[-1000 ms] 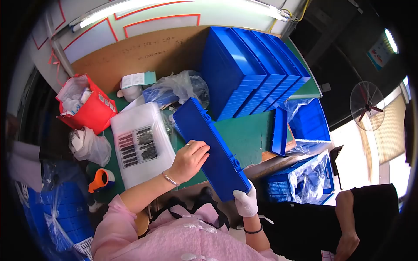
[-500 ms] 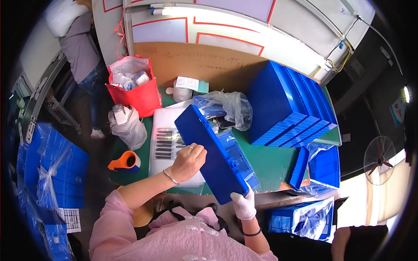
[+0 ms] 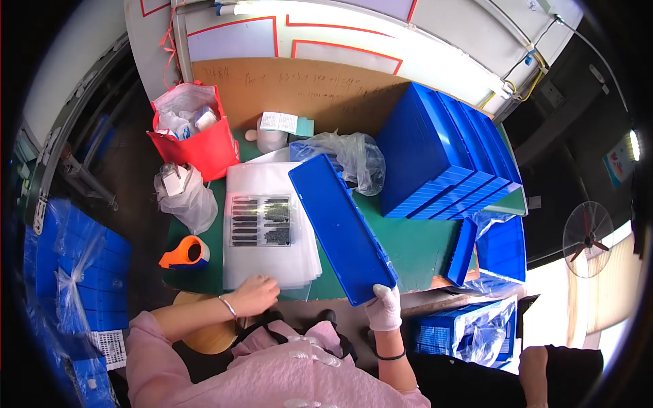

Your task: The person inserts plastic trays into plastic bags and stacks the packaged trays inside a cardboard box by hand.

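Note:
A long, shallow blue tray [image 3: 340, 228] is tilted over the green table, and my right hand [image 3: 383, 308], in a white glove, grips its near end. My bare left hand [image 3: 256, 294] is apart from the tray, at the table's front edge, with its fingers curled; whether anything is in them is hidden. Just beyond that hand lies a stack of white translucent sheets [image 3: 255, 265]. On the stack rests a clear-framed panel with rows of dark strips [image 3: 261, 221].
Blue bins [image 3: 435, 149] are stacked at the right back. At left stand a red bag [image 3: 204, 146], a white plastic bag [image 3: 194, 204] and an orange tape dispenser [image 3: 187, 253]. Blue crates [image 3: 469, 333] and a person's arm [image 3: 533, 374] are at lower right.
My left hand has come off the tray and moved left and down to the table edge. The tray has turned in my right hand, showing its inner side. The view has swung.

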Demonstrator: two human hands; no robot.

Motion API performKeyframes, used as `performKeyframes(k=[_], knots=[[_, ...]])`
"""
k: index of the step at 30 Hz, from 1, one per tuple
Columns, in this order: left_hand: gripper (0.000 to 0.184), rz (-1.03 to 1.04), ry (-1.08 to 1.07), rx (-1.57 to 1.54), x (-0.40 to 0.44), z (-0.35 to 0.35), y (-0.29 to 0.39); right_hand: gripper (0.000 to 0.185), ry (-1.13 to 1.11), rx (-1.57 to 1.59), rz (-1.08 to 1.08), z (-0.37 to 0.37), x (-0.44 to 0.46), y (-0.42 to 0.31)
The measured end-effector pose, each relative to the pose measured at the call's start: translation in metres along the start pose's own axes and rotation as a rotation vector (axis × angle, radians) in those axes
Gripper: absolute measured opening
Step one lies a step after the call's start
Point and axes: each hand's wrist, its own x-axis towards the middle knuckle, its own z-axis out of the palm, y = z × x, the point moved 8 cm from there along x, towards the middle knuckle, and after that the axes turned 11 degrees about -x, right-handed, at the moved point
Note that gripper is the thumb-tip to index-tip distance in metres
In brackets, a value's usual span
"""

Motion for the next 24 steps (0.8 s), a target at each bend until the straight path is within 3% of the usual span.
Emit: performKeyframes(k=[1,3,7,11,15,18,20,21,23,24], knots=[[0.02,-0.104,0.052,0.126,-0.003,-0.006,-0.028,0.05,-0.016,0.048,0.015,-0.008,-0.002,0.003],[0.021,-0.298,0.185,-0.134,-0.016,-0.002,-0.067,0.05,0.019,0.11,0.039,-0.036,-0.011,0.014],[0.021,-0.176,0.08,-0.153,-0.031,0.043,-0.094,0.054,0.137,0.2,0.158,-0.065,-0.043,0.029],[0.016,-0.187,0.196,-0.077,-0.032,0.055,-0.106,0.054,0.197,0.21,0.219,-0.072,-0.07,0.041],[0.009,-0.215,0.328,-0.245,-0.019,0.045,-0.111,0.059,0.197,0.129,0.225,-0.086,-0.083,0.053],[0.008,-0.38,0.415,-0.418,0.002,0.046,-0.113,0.058,0.127,-0.015,0.204,-0.078,-0.084,0.051],[0.011,-0.567,0.623,-0.626,0.015,0.048,-0.123,0.056,0.134,-0.084,0.213,-0.087,-0.096,0.05],[0.011,-0.56,0.626,-0.619,0.025,0.046,-0.12,0.055,0.141,-0.155,0.224,-0.092,-0.102,0.05],[0.012,-0.802,0.888,-0.779,0.019,0.046,-0.131,0.054,0.132,-0.186,0.242,-0.1,-0.113,0.05],[0.01,-0.672,0.916,-0.625,0.026,0.035,-0.123,0.053,0.129,-0.217,0.272,-0.103,-0.119,0.052]])
